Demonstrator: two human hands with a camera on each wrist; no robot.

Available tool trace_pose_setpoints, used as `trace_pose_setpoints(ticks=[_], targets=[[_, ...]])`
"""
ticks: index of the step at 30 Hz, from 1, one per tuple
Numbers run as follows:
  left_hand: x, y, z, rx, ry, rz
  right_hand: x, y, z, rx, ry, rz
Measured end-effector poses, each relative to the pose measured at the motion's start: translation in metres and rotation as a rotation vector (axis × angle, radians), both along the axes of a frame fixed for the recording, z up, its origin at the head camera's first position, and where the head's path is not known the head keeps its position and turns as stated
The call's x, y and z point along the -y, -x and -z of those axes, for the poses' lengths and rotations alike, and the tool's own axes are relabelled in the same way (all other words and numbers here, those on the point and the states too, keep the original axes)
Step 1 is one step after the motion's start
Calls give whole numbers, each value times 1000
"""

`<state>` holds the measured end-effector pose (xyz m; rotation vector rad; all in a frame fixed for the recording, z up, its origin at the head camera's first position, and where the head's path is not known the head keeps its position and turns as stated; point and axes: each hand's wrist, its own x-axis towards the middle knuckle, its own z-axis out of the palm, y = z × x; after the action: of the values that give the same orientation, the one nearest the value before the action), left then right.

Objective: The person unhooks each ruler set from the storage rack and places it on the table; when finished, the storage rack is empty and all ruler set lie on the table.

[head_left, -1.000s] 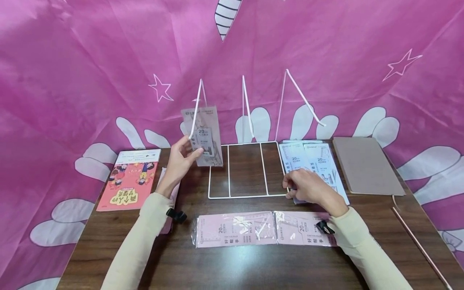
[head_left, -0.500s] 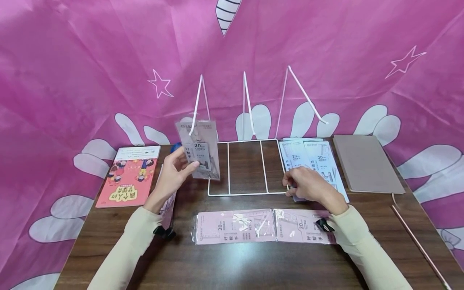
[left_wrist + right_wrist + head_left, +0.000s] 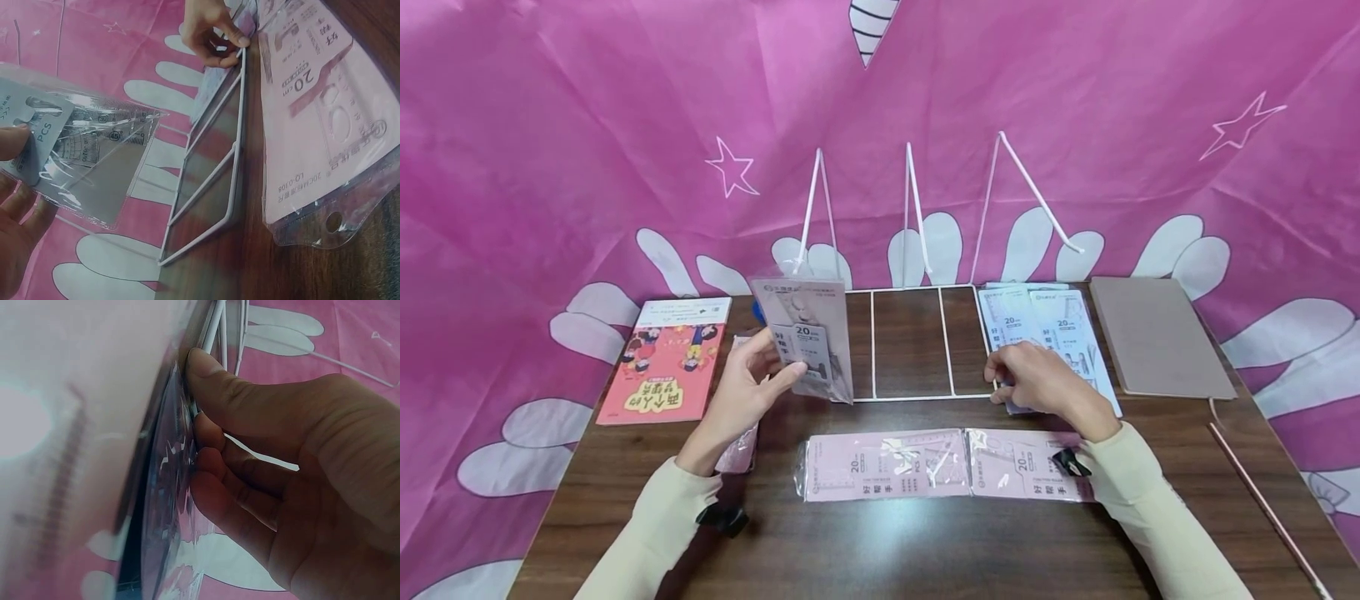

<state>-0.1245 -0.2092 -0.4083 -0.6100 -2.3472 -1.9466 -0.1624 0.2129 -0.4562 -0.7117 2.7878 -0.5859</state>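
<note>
My left hand (image 3: 778,363) holds a clear grey ruler packet (image 3: 805,337) upright, just above the table at the left front corner of the white wire rack (image 3: 910,397). In the left wrist view, the thumb (image 3: 11,142) presses on the packet (image 3: 87,159) and the fingers lie behind it. My right hand (image 3: 1000,383) pinches the rack's front right corner wire, with its fingers curled. The right wrist view shows those fingertips (image 3: 203,369) against the wire (image 3: 215,325), beside a plastic packet edge (image 3: 169,506).
Two pink ruler packets (image 3: 880,465) (image 3: 1022,465) lie side by side near the front edge. Blue packets (image 3: 1052,327) and a grey notebook (image 3: 1157,337) lie at the right, a red booklet (image 3: 662,360) at the left. A thin rod (image 3: 1262,500) lies far right. A pink backdrop surrounds the table.
My left hand has brought the grey packet down and toward me, off the rack's left upright. The right hand has stayed on the rack corner.
</note>
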Motion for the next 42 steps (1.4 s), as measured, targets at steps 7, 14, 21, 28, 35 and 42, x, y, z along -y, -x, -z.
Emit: trace_pose_setpoints(ticks=[7,14,21,28,35,42], targets=[[2,-9,-2,-12,46,-29,-1,1,1,-1,-4,-1],[9,-19,1,-44,17,-48,-1,1,1,-2,-7,0],[21,-28,8,-40,-59,-58,-1,1,1,5,-2,-1],[35,-28,25,68,-107,-46,-1,1,3,2,2,3],[50,-19,56,201,-164,-38,-2,2,3,-2,10,0],[56,-14,74,253,-156,-63,-1,0,3,0,27,7]])
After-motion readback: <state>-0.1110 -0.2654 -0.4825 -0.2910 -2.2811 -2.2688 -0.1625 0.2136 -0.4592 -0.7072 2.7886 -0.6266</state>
